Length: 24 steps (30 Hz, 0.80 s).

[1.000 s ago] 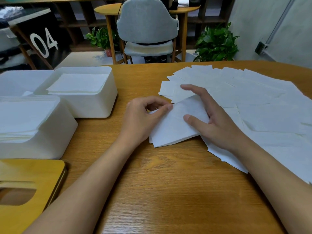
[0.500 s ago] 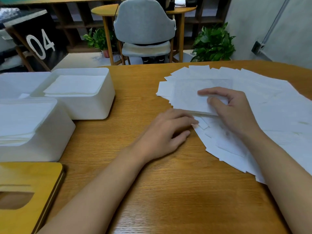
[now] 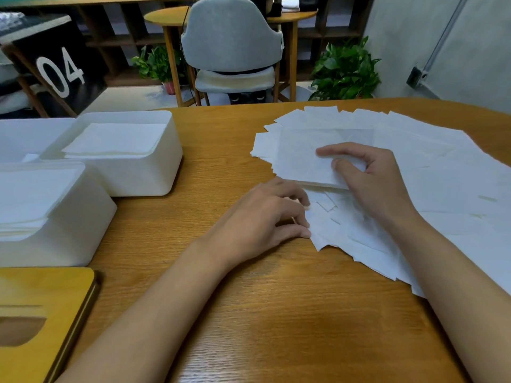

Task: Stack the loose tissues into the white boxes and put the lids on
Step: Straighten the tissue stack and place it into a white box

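Note:
Loose white tissues [image 3: 431, 183] lie spread over the right half of the wooden table [image 3: 276, 313]. My right hand [image 3: 373, 178] pinches a small squared stack of tissues [image 3: 301, 158] at its near right corner, thumb on top, resting it on the spread. My left hand [image 3: 262, 217] lies beside the spread's near left edge. Its curled fingertips touch a loose tissue [image 3: 323, 217] and its thumb is hidden. Two white boxes stand at the left, the far box [image 3: 163, 175] and the near box [image 3: 83, 219], each with tissues stacked inside.
A yellow wooden lid [image 3: 47, 299] with a slot lies at the near left corner. Another white container [image 3: 25, 134] sits at the far left. A grey chair [image 3: 232, 45] and potted plants [image 3: 345, 70] stand beyond the table's far edge.
My right hand carried the gathered tissue stack away from me onto the spread and holds it there. My left hand let go of it, reached right to the loose tissues, and its fingers have curled.

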Motion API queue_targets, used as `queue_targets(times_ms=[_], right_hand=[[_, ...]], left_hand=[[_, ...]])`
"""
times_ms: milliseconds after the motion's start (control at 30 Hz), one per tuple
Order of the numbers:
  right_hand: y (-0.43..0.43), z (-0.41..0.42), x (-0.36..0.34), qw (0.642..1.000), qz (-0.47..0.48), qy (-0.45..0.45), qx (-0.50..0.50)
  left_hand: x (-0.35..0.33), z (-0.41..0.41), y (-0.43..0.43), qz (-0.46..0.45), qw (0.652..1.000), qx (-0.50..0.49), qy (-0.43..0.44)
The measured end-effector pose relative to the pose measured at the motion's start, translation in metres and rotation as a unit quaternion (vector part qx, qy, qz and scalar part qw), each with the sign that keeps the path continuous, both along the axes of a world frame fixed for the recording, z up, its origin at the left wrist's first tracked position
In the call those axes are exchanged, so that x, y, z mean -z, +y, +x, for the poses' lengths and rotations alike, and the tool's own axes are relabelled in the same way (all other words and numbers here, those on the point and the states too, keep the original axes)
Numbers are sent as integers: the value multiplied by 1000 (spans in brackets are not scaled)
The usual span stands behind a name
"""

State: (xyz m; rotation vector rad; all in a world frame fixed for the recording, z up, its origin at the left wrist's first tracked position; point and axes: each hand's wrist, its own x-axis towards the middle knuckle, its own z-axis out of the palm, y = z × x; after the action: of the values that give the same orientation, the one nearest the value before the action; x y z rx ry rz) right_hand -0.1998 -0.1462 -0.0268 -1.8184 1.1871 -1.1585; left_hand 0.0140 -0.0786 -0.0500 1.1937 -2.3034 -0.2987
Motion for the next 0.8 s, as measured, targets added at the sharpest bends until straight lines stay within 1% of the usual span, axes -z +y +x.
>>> queue_targets(times_ms=[67, 133, 167, 267, 367, 433, 533, 667, 733, 800], right_hand=[[0, 0, 0, 1000, 1, 3, -11], [1, 0, 0, 999, 1, 7, -33], [2, 1, 0, 999, 5, 9, -48], [8, 4, -2, 995, 19, 4, -97], [15, 8, -6, 989, 5, 5, -151], [19, 10, -6, 983, 23, -4, -184], [19, 13, -4, 986, 34, -8, -162], [15, 12, -3, 991, 58, -43, -110], [16, 11, -5, 990, 72, -53, -112], [16, 13, -5, 988, 75, -44, -131]], left_hand=[[0, 1, 2, -17, 1000, 11, -11], [1, 0, 7, -9, 1000, 9, -3], [0, 1, 9, 1, 1000, -1, 19], [-5, 4, 11, 42, 990, -52, 127], [-11, 8, 9, 17, 969, -119, 216], [-12, 10, 8, 0, 955, -153, 255], [-13, 11, 7, -3, 943, -174, 285], [-16, 16, 5, 61, 926, -146, 344], [-17, 18, 5, 66, 919, -151, 357], [-18, 21, 4, 52, 916, -167, 361]])
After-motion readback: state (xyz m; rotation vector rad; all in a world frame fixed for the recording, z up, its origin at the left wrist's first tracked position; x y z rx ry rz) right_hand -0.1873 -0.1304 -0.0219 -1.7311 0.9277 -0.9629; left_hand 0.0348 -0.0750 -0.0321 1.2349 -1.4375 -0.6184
